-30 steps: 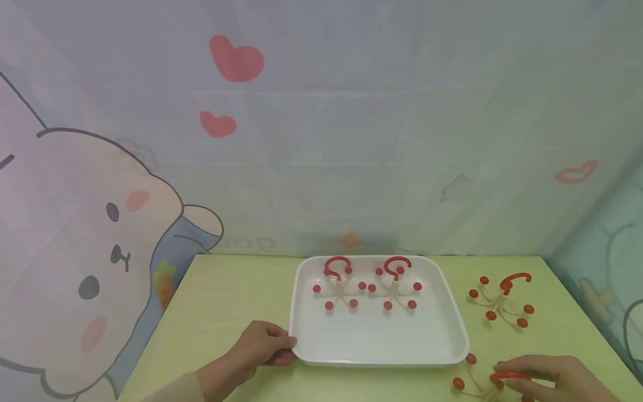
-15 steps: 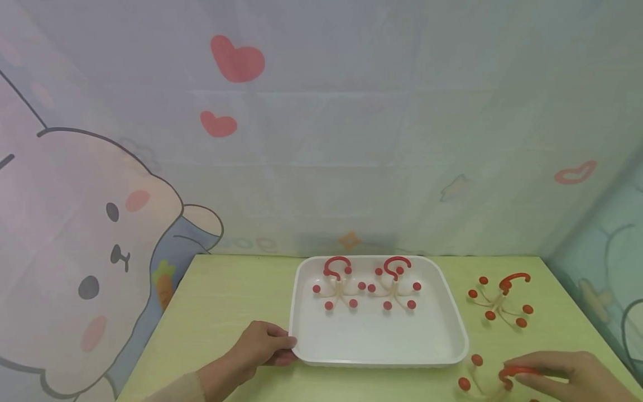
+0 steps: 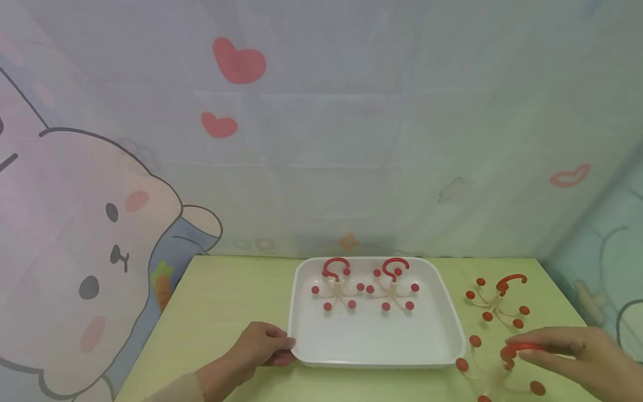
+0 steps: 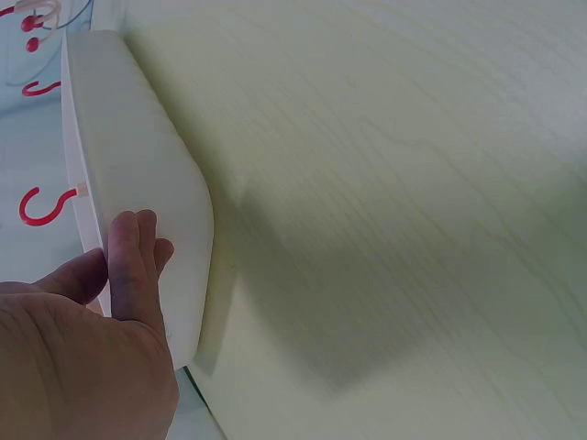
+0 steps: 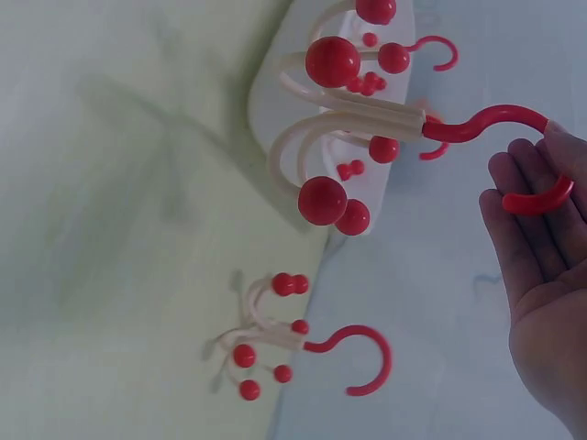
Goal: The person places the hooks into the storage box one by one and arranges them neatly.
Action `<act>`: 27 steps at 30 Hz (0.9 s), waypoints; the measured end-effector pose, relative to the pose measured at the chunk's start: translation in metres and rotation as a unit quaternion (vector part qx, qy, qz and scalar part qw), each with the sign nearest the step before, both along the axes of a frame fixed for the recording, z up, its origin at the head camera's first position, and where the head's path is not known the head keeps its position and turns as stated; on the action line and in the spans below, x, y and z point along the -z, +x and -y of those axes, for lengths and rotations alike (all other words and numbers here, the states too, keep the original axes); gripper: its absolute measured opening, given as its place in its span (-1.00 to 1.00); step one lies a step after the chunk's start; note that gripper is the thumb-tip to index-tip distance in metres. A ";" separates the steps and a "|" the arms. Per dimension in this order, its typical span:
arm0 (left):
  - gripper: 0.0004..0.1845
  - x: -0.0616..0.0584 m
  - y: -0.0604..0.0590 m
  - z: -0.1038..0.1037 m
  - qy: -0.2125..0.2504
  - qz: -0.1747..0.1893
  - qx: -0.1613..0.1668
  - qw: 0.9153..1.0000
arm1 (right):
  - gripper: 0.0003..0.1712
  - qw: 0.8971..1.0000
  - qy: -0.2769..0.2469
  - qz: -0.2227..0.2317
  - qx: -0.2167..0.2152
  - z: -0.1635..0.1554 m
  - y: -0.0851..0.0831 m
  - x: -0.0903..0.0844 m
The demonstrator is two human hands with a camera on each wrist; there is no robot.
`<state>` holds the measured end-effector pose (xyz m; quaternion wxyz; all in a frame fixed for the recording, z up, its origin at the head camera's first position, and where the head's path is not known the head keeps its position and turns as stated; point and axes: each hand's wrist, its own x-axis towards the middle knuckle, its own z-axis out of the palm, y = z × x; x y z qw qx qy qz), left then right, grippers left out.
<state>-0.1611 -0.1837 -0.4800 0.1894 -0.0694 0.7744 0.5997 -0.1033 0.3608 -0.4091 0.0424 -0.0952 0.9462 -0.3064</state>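
Left hand (image 3: 266,343): thumb at the rim, fingers against the outer wall, gripping the white tray (image 3: 377,340) near its near-left corner. Right hand (image 3: 577,354): fingers pinching the red hook of a ball-tipped hanger (image 5: 376,115), held above the tabletop (image 3: 241,290). Tray contents: left hanger (image 3: 338,288), right hanger (image 3: 393,289), both upright. Fourth hanger (image 3: 496,305) stands right of the tray.

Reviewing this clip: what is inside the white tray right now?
In the white tray, a left hooked stand and a right hooked stand are side by side, toward the far side. Whatever lies directly behind their stems is covered.
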 end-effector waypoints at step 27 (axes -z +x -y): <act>-0.82 0.004 0.000 0.000 0.003 0.001 -0.001 1.000 | -0.77 0.968 -0.149 -0.115 -0.164 0.115 -0.058 -0.044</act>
